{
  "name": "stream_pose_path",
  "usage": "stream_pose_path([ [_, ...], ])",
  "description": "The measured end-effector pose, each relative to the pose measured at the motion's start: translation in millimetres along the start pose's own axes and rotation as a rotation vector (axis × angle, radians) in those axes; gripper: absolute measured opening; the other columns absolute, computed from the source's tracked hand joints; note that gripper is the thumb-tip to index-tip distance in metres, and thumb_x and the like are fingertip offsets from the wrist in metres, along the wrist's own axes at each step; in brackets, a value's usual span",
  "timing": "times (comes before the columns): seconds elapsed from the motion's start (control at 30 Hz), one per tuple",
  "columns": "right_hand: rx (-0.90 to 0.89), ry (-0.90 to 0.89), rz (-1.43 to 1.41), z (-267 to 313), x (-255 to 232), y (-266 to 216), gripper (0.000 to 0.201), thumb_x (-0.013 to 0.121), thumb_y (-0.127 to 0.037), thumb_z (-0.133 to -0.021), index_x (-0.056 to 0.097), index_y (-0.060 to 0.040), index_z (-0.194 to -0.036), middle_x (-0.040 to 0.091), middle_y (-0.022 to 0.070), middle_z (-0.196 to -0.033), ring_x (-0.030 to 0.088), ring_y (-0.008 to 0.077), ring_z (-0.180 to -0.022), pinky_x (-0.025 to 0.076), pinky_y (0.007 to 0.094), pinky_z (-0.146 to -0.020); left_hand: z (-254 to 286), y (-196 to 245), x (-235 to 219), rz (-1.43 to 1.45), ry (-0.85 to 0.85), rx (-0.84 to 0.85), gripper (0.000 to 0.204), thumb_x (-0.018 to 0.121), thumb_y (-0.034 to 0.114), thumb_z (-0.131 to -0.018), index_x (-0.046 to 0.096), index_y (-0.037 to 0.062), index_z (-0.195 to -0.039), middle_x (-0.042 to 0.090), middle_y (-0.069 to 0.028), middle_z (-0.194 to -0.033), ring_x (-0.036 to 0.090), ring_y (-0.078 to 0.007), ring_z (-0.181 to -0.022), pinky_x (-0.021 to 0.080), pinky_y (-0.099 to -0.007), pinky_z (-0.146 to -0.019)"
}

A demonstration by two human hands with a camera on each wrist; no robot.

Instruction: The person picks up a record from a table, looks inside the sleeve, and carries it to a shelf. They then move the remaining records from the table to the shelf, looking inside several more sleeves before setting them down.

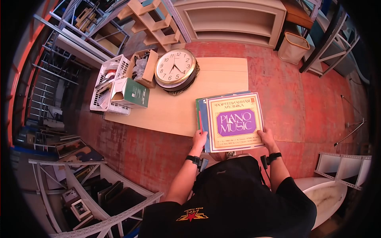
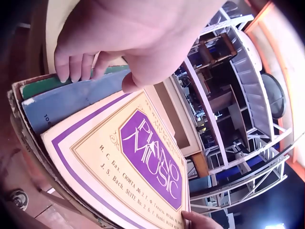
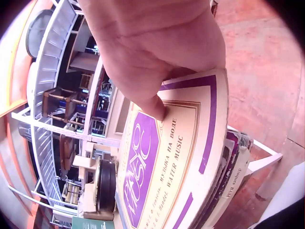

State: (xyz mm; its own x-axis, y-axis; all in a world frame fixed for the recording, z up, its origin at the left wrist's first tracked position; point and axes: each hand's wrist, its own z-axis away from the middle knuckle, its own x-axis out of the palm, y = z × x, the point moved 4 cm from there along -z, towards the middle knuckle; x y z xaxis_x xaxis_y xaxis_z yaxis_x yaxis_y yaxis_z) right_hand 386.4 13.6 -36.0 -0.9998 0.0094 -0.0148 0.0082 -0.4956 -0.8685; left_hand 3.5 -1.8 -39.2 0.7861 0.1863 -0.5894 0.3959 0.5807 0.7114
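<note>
A cream square cardboard sleeve with a purple panel lettered PIANO MUSIC point(image 1: 236, 123) is held upright, facing the wearer, over the near right side of the bench; contact with the bench cannot be told. It is the front piece of a stack of cardboard sleeves; a blue cardboard sleeve point(image 2: 71, 102) and a green cardboard sleeve point(image 2: 50, 86) are seen jutting out behind it at the left.

The stack's left edge is held by the left hand point(image 1: 199, 139), its grip partly closed, with thumb and fingers spread along the sleeves' edges. The front sleeve's right edge is pinched by the right hand point(image 1: 266, 137), its grip closed, thumb on the front face, fingers hidden behind.

On the pale wood-topped bench point(image 1: 222, 73), a round gold-rimmed wall clock point(image 1: 175, 66) is seen lying face up on a dark round object. Left of it, a brown open cardboard box point(image 1: 149, 82) is filled with crumpled greyish plastic point(image 1: 140, 68). Next to that, a white plastic lattice basket point(image 1: 120, 110) is loaded with mixed items, something red included, rest unclear. A green-and-white carton point(image 1: 137, 93) is set against the basket; its contents are hidden.

On the floor beyond, a beige bin with a brown rim point(image 1: 293, 50) is seen, contents unreadable. At lower left, a white-framed picture point(image 1: 81, 209) and dark flat panels are held in a grey metal rack point(image 1: 115, 218).
</note>
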Motion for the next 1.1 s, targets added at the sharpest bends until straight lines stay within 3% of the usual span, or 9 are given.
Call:
stream_pose_path([
  [0.07,-0.088,-0.018,-0.03,6,-1,-14,0.034,0.057,-0.004,-0.087,0.053,0.0091,-0.119,0.064,0.0142,-0.105,0.063,0.0195,-0.091,0.051,0.0315,-0.08,-2,4,6,0.099,-0.179,-0.013,0.044,0.065,0.031,-0.08,0.063,-0.0049,-0.105,0.068,-0.0167,-0.092,0.065,-0.0262,-0.089,0.05,-0.0349,-0.079],
  [0.2,0.021,-0.091,-0.097,6,-5,-15,0.034,0.058,-0.004,-0.088,0.053,0.0074,-0.12,0.064,0.0141,-0.106,0.063,0.0198,-0.092,0.052,0.0316,-0.081,3,14,13,0.211,-0.238,-0.088,0.042,0.065,0.029,-0.084,0.062,-0.0068,-0.104,0.068,-0.0148,-0.091,0.065,-0.0212,-0.084,0.05,-0.0315,-0.074],
  [0.27,0.026,-0.119,-0.133,5,0,-12,0.036,0.059,-0.002,-0.087,0.052,0.0061,-0.122,0.063,0.0139,-0.108,0.062,0.0198,-0.093,0.052,0.0318,-0.081,15,22,29,0.575,-0.461,-0.113,0.038,0.064,0.028,-0.086,0.062,-0.0078,-0.099,0.067,-0.0145,-0.091,0.064,-0.0193,-0.082,0.05,-0.0316,-0.072],
  [0.4,0.013,-0.09,-0.214,9,6,-16,0.039,0.059,0.001,-0.086,0.05,0.0058,-0.124,0.063,0.0132,-0.11,0.062,0.0194,-0.095,0.051,0.0315,-0.083,16,31,24,0.464,-0.259,0.003,0.023,0.061,0.014,-0.087,0.059,-0.0032,-0.101,0.067,-0.0131,-0.092,0.064,-0.0171,-0.082,0.05,-0.0313,-0.07],
  [0.53,-0.209,-0.026,-0.253,20,15,-47,0.039,0.06,0.001,-0.085,0.051,0.0045,-0.123,0.062,0.0088,-0.11,0.059,0.0155,-0.099,0.048,0.029,-0.087,33,85,-6,0.622,-0.248,0.205,0.018,0.053,0.005,-0.09,0.055,-0.0013,-0.107,0.065,-0.0104,-0.094,0.062,-0.0151,-0.082,0.05,-0.0286,-0.07],
  [0.67,-0.282,-0.022,-0.211,23,16,-97,0.03,0.062,0.0,-0.084,0.056,0.0036,-0.114,0.064,0.0064,-0.103,0.06,0.0133,-0.093,0.049,0.0283,-0.083,44,121,-46,0.616,-0.304,0.383,0.015,0.055,0.002,-0.089,0.056,-0.0015,-0.103,0.063,-0.0074,-0.091,0.06,-0.0106,-0.08,0.049,-0.0236,-0.068],
  [0.83,-0.379,-0.093,-0.188,15,37,-111,0.024,0.061,0.004,-0.08,0.06,0.0022,-0.104,0.065,0.0027,-0.092,0.059,0.0101,-0.082,0.05,0.0267,-0.076,35,107,-69,0.681,-0.074,0.461,0.005,0.06,-0.001,-0.086,0.058,0.0004,-0.09,0.061,-0.0002,-0.082,0.055,-0.0066,-0.078,0.044,-0.0224,-0.067],
  [0.97,-0.382,-0.182,-0.018,4,49,-86,0.023,0.064,0.002,-0.079,0.063,-0.0018,-0.101,0.065,0.0025,-0.092,0.058,0.0096,-0.087,0.049,0.0265,-0.077,18,64,-68,0.499,-0.041,0.43,0.012,0.06,-0.004,-0.083,0.061,0.0022,-0.093,0.061,0.0013,-0.086,0.054,-0.0059,-0.078,0.043,-0.0204,-0.067],
  [1.1,-0.39,-0.198,-0.049,17,59,-103,0.023,0.062,0.003,-0.076,0.064,-0.0002,-0.099,0.064,0.0007,-0.087,0.056,0.0079,-0.083,0.047,0.0241,-0.074,40,72,-66,0.601,-0.118,0.321,0.015,0.06,-0.005,-0.081,0.061,0.0021,-0.094,0.062,0.0007,-0.089,0.056,-0.0072,-0.079,0.046,-0.023,-0.068],
])
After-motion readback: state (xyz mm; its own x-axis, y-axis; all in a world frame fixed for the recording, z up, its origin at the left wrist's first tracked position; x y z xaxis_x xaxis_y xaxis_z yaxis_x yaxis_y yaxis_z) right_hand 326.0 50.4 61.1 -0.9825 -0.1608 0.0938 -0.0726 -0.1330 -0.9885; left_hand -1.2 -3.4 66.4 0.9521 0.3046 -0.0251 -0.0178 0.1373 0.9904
